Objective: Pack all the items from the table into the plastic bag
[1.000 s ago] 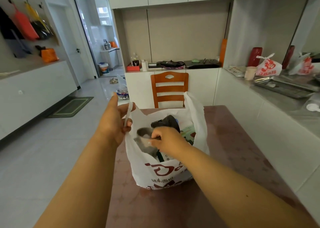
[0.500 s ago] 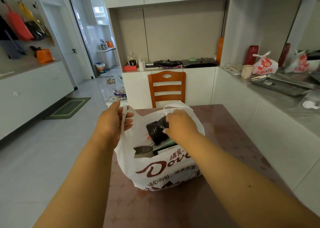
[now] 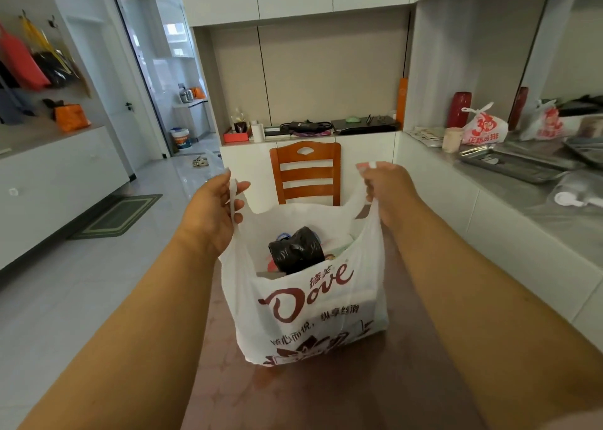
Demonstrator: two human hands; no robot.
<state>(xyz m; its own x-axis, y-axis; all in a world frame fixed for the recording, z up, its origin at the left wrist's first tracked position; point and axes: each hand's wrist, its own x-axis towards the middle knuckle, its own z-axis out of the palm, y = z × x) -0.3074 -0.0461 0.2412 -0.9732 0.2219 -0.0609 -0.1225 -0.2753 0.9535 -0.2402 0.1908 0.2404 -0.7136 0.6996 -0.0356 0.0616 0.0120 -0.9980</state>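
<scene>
A white plastic bag (image 3: 310, 312) with red "Dove" lettering stands on the dark reddish table (image 3: 326, 397), its mouth stretched wide. My left hand (image 3: 212, 214) grips the bag's left handle and my right hand (image 3: 388, 188) grips the right handle, both raised above the bag. Inside, a black crumpled roll (image 3: 297, 250) lies on top of other packed items, which are mostly hidden by the bag's front wall. No loose item shows on the table around the bag.
A wooden chair (image 3: 305, 172) stands at the table's far end. To the right runs a grey counter (image 3: 538, 194) with a metal tray (image 3: 509, 165), a cup (image 3: 453, 139) and a red-printed bag (image 3: 484, 126). Tiled floor with a green mat (image 3: 120, 214) lies left.
My right hand has come out of the bag and taken the right handle. Both hands have lifted and spread the handles, pulling the bag upright and open.
</scene>
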